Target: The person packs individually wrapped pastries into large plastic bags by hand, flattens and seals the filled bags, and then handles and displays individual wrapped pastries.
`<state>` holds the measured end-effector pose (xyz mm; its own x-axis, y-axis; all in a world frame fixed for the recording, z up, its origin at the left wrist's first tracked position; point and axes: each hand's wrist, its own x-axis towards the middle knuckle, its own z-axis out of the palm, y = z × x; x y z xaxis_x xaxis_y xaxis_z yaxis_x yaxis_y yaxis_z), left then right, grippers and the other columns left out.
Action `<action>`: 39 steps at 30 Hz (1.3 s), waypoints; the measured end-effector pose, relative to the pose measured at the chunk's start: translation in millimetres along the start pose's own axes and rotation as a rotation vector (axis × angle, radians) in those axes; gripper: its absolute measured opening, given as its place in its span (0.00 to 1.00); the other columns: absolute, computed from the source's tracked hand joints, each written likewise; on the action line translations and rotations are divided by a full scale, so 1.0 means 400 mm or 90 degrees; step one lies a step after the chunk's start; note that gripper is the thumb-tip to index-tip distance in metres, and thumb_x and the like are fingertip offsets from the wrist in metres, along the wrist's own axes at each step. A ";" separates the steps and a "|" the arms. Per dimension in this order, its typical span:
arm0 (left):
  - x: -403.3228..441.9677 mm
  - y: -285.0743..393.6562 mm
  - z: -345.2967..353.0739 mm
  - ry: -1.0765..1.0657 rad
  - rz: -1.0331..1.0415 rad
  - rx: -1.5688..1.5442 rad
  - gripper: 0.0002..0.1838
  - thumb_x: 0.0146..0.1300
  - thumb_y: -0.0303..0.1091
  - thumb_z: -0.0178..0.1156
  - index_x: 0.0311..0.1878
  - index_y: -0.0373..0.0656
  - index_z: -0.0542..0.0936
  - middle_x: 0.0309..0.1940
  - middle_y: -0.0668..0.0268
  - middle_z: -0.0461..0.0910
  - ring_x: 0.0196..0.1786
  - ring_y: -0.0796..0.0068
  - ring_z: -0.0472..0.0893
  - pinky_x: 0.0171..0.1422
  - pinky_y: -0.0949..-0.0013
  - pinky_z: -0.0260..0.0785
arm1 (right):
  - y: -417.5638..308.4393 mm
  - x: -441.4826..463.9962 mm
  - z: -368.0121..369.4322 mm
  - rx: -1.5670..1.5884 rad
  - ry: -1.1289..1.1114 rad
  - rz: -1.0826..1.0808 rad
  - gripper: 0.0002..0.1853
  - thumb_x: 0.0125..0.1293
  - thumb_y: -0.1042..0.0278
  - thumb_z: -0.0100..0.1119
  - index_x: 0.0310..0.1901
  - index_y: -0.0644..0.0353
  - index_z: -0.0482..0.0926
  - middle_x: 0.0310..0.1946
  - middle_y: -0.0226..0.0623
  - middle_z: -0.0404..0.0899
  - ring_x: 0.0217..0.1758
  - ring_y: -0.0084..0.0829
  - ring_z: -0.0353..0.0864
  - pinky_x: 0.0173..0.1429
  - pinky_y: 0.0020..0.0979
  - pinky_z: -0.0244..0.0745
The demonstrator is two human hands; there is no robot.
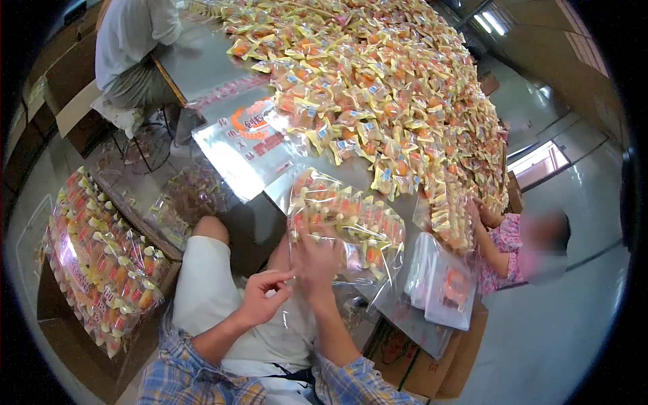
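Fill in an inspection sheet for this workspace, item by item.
Surface: grey table, largely covered by small wrapped snacks.
Job's things: clear bag holding rows of snacks, at the near edge.
Clutter: flat printed bags to its left, bag stack to its right.
Hands: right hand at the clear bag, left hand beside it; grips unclear.
Cables: nothing seen.
Surroundings: packed bag in an open carton; person in white and person in pink nearby.
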<state>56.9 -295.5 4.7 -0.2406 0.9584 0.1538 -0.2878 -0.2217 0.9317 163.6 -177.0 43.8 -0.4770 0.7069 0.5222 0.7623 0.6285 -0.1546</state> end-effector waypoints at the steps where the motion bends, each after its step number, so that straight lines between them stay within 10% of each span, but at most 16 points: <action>1: -0.001 -0.001 0.000 0.001 0.017 0.020 0.16 0.67 0.24 0.64 0.57 0.37 0.85 0.31 0.67 0.80 0.31 0.81 0.78 0.37 0.75 0.72 | -0.002 0.006 -0.008 0.015 -0.005 -0.008 0.27 0.56 0.59 0.73 0.59 0.50 0.84 0.59 0.48 0.78 0.59 0.49 0.77 0.63 0.49 0.71; 9: 0.012 -0.016 -0.030 0.011 -0.060 -0.052 0.13 0.70 0.27 0.59 0.51 0.32 0.86 0.31 0.63 0.82 0.32 0.76 0.79 0.38 0.72 0.72 | 0.050 -0.044 -0.023 0.554 0.068 0.228 0.27 0.53 0.73 0.62 0.58 0.61 0.80 0.60 0.39 0.73 0.60 0.36 0.72 0.60 0.34 0.74; 16: 0.019 -0.045 -0.057 0.010 -0.077 -0.141 0.12 0.70 0.24 0.58 0.51 0.33 0.87 0.31 0.65 0.83 0.33 0.79 0.80 0.39 0.73 0.72 | 0.127 -0.046 -0.070 0.397 0.203 0.281 0.24 0.52 0.83 0.48 0.53 0.60 0.78 0.59 0.40 0.69 0.60 0.33 0.71 0.61 0.29 0.71; 26: 0.018 -0.040 -0.056 0.016 -0.086 -0.175 0.11 0.70 0.25 0.58 0.50 0.34 0.86 0.30 0.66 0.82 0.33 0.79 0.79 0.40 0.72 0.72 | 0.100 -0.042 -0.022 0.480 0.260 0.388 0.26 0.62 0.75 0.74 0.59 0.63 0.72 0.59 0.39 0.74 0.59 0.28 0.76 0.63 0.29 0.73; 33: 0.020 -0.048 -0.055 0.030 -0.096 -0.175 0.11 0.70 0.26 0.58 0.49 0.34 0.86 0.29 0.66 0.82 0.32 0.79 0.79 0.39 0.73 0.72 | 0.101 -0.093 -0.021 0.369 0.175 0.185 0.27 0.61 0.80 0.70 0.62 0.63 0.72 0.59 0.40 0.76 0.62 0.32 0.77 0.66 0.34 0.73; 39: 0.023 -0.053 -0.050 0.048 -0.099 -0.193 0.15 0.70 0.26 0.57 0.57 0.33 0.83 0.34 0.66 0.82 0.33 0.80 0.77 0.39 0.74 0.71 | 0.101 -0.122 -0.014 0.413 0.094 0.315 0.23 0.60 0.80 0.69 0.58 0.61 0.77 0.57 0.39 0.78 0.60 0.33 0.78 0.64 0.35 0.74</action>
<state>42.2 -285.5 -20.3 -0.2373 0.9713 -0.0180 -0.5855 -0.1282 0.8004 220.1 -187.9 16.7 -0.0559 0.9294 0.3648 0.4434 0.3505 -0.8250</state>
